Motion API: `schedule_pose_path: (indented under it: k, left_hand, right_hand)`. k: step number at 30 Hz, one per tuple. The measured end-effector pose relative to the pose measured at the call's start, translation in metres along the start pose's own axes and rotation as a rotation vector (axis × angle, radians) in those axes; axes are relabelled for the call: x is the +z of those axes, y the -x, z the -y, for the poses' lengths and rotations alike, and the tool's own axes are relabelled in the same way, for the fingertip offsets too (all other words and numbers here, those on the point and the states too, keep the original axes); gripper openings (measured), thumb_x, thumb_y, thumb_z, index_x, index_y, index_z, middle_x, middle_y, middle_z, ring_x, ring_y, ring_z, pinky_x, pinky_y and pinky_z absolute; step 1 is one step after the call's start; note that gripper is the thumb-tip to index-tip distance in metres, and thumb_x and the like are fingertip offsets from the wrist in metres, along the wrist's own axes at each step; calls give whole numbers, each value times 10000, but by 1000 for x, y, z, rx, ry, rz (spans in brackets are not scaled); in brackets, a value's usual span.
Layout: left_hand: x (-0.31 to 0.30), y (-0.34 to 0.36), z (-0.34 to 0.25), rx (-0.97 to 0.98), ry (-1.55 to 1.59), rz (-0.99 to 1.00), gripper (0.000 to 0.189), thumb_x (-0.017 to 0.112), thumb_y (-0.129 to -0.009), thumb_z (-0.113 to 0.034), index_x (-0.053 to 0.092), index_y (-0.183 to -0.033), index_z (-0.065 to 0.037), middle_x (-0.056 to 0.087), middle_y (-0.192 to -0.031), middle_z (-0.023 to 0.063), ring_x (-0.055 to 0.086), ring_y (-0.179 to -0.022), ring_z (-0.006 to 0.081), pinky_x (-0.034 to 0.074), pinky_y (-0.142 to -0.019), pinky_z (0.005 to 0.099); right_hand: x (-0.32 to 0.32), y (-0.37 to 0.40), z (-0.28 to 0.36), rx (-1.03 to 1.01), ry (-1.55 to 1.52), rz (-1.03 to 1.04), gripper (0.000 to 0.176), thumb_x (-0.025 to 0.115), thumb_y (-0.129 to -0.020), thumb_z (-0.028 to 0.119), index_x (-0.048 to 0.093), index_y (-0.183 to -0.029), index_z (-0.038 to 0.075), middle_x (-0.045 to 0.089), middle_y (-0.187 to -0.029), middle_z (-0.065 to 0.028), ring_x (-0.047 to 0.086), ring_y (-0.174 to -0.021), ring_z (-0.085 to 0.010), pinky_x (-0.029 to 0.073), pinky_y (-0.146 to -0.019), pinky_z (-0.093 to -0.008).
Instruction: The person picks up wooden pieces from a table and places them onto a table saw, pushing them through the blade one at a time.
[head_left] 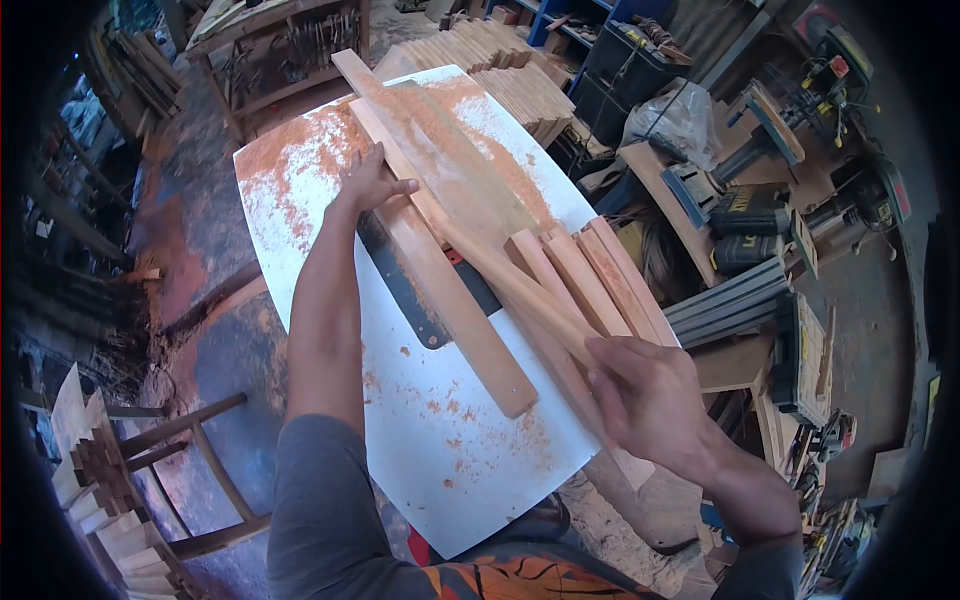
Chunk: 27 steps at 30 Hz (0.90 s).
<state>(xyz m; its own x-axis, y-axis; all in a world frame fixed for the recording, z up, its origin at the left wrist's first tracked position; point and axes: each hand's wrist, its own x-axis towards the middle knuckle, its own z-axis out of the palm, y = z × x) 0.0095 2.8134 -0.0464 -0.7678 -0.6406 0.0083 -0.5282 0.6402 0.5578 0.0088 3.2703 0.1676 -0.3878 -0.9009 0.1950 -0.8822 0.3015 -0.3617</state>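
A long, narrow wooden strip point(520, 287) runs diagonally over the white tabletop point(400, 480). My right hand point(645, 400) is closed around its near end, thumb and fingers wrapped on the wood. Farther up, my left hand point(372, 183) lies with fingers spread and thumb stretched out, touching the wood near the strip's far part. Beside the strip lies a thicker wooden bar point(465, 335), crossing a dark plate point(400, 285) set in the tabletop. A small red part shows between bar and strip. On the other side is a wide, dusty board point(470, 180).
Several wooden pieces point(590, 275) lie along the table's right side. Reddish sawdust point(300, 150) covers much of the far tabletop. Stacked boards point(480, 55) stand beyond it. A cluttered bench with tools point(745, 210) is at right, a wooden frame point(205, 440) at lower left.
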Motion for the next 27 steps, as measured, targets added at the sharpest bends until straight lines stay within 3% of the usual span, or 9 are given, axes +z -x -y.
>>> schedule_pose_path:
  k: [10,12,13,15,18,22,23,24,27]
  left_hand:
    - [4,-15,14,43,6,-60,1010,832,-722,-513,389,-1442,41,431,-1480,289,242,-1471,458,204,-1202,516]
    - [10,-30,29,66,84,13,1232,829,-666,-626,256,-1527,43,305,-1575,267,171,-1470,524,166,-1217,543]
    - [5,-28,24,78,82,17,1232,829,-666,-626,256,-1527,43,305,-1575,267,171,-1470,524,166,-1217,543]
    - [-3,-20,17,87,194,18,1076,832,-704,-552,359,-1456,54,420,-1497,262,303,-1414,512,258,-1189,500]
    - [8,-36,34,71,286,-60,912,831,-734,-483,443,-1362,54,506,-1417,233,413,-1330,474,315,-1141,508]
    - [-5,-32,26,92,128,-52,884,836,-733,-463,460,-1380,6,541,-1396,201,469,-1265,444,332,-1113,514]
    - [-5,-34,28,106,119,-41,884,836,-733,-463,460,-1380,6,541,-1396,201,469,-1265,444,332,-1113,514]
    - [-4,-35,28,72,173,-27,892,831,-739,-462,448,-1399,0,550,-1392,204,466,-1275,451,329,-1114,522]
    - [-2,-45,31,21,228,-45,908,820,-756,-448,419,-1426,13,565,-1379,220,485,-1283,452,348,-1107,517]
  right_hand:
    - [3,-8,4,51,36,25,254,641,-755,15,685,-1005,14,637,-742,-134,639,-635,-352,508,-556,-446]
    - [4,-9,5,46,40,17,241,630,-761,21,682,-996,26,631,-729,-134,634,-628,-358,503,-550,-455]
    - [4,-10,5,55,42,9,241,630,-761,21,682,-996,26,631,-729,-134,634,-628,-358,503,-550,-455]
    - [4,-12,6,48,54,28,237,619,-768,17,683,-996,28,626,-718,-132,632,-618,-358,504,-553,-456]
    - [22,-20,7,48,77,-15,240,613,-781,18,701,-1004,31,638,-728,-132,638,-623,-354,512,-560,-447]
    - [17,-33,20,134,13,-17,232,612,-791,20,721,-995,32,656,-744,-132,649,-638,-345,523,-577,-439]
    - [14,-37,24,154,35,17,249,634,-781,8,721,-1014,3,687,-810,-153,676,-666,-329,545,-618,-406]
    - [12,-37,28,175,59,53,271,656,-772,-4,721,-1034,-25,719,-877,-174,703,-693,-312,568,-660,-373]
    - [17,-42,28,133,76,20,279,650,-763,5,721,-1032,-21,712,-855,-178,696,-695,-320,562,-650,-388]
